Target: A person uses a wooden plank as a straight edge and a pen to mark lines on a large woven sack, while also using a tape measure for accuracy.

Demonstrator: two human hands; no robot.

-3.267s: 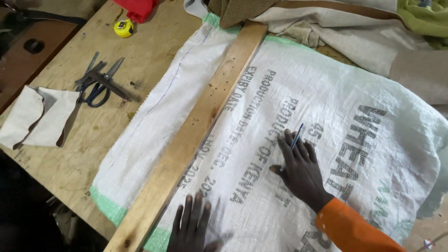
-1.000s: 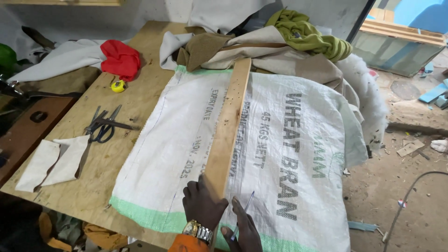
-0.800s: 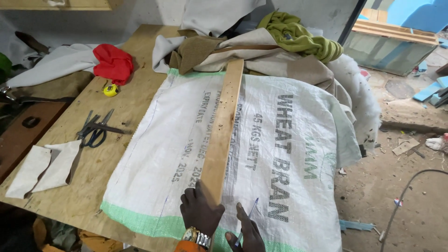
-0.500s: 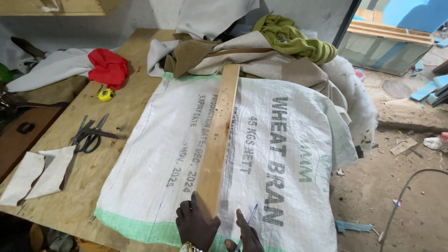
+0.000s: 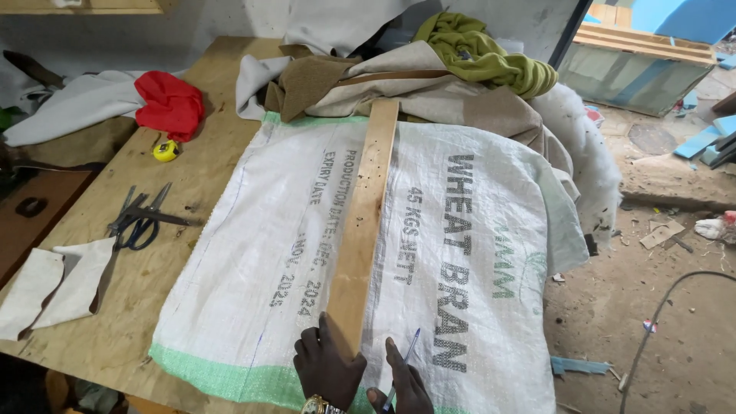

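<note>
The left hand [image 5: 330, 373] presses flat, fingers spread, on the near end of a wooden board [image 5: 362, 238] lying lengthwise on a white sack [image 5: 475, 253] on the desk [image 5: 207, 161]. Just beside it, the right hand [image 5: 402, 383] grips a pen [image 5: 404, 359].

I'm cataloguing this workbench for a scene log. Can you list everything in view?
woven sack: one, white with green edges, spread flat on the table
wooden slat: one, tan, lying lengthwise on the sack
scissors: one pair, dark, left of the sack
tape measure: one, yellow, by the red cloth
red cloth: one, table's far left
fabric pile: several, beige, brown, olive, behind the sack
white cloth pieces: two, near left corner
pen: one, blue, in right hand
left hand: pressing the slat's near end
right hand: holding the pen
</note>
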